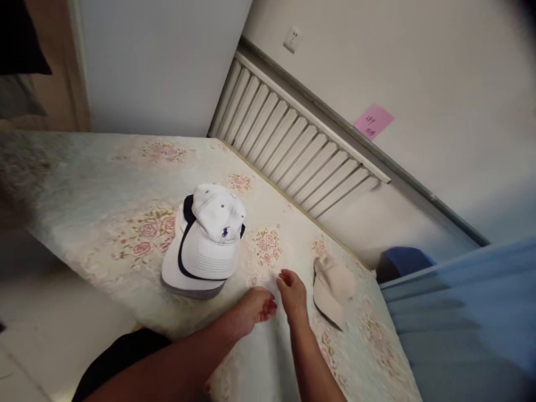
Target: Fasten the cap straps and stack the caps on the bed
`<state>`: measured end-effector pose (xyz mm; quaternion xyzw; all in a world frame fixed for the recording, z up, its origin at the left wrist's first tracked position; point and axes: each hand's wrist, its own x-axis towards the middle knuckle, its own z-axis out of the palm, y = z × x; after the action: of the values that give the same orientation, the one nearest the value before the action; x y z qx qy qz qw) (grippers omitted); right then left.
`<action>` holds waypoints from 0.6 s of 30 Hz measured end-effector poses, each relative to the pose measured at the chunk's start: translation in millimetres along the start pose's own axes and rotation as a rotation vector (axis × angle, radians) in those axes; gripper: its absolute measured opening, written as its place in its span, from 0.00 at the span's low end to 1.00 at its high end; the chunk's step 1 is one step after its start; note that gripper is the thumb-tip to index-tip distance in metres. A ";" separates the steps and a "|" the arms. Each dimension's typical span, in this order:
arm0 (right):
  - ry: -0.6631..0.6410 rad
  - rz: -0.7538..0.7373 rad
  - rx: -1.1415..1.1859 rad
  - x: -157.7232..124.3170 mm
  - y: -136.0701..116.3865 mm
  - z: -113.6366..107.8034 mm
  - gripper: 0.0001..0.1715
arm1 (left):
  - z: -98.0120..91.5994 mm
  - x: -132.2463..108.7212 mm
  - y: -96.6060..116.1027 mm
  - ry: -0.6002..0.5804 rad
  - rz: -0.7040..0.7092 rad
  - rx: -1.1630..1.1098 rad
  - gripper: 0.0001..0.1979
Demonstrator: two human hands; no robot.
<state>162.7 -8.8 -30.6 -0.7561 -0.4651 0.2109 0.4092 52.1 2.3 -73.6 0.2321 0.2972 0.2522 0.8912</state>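
In the head view my left hand (256, 307) is over the floral cover, right of a stack of caps. Its fingers are loosely curled and slightly apart, with nothing seen in them. Close beside it, my right hand (293, 296) is half curled, thumb and fingers apart, also with nothing visible in it. The top cap (218, 215) is white with a small dark blue emblem and a dark brim edge. Other caps (172, 268) show beneath it, one with a grey brim. A beige cap (333, 287) lies alone to the right of my right hand.
The floral cover (268, 209) is spread beneath the caps. Behind it, a white radiator (293, 131) runs along the wall, with a pink note (374, 121) above. A blue curtain (469, 312) hangs at right, near a dark blue object (404, 262). Tiled floor (62, 318) shows at lower left.
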 end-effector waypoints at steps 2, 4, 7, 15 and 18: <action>0.124 0.037 -0.149 -3.3 28.7 -36.8 0.23 | -0.1 0.5 4.0 0.063 0.002 0.024 0.08; 0.211 0.049 -0.296 -9.9 57.5 -67.1 0.27 | -0.6 -0.7 6.6 0.081 -0.006 0.037 0.09; 0.267 0.044 -0.938 -16.8 96.2 -97.1 0.27 | -0.2 -2.8 7.2 0.078 -0.028 0.039 0.10; 0.170 0.121 -1.332 1.0 137.0 -134.5 0.23 | 0.2 1.4 4.0 0.122 -0.049 0.084 0.07; 0.149 0.029 -1.342 -5.1 134.6 -146.2 0.25 | 0.0 3.7 3.0 0.108 -0.050 0.079 0.05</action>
<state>333.9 -106.4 -56.4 -0.8651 -0.4558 -0.1710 -0.1210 53.7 6.8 -73.5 0.2456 0.3604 0.2303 0.8699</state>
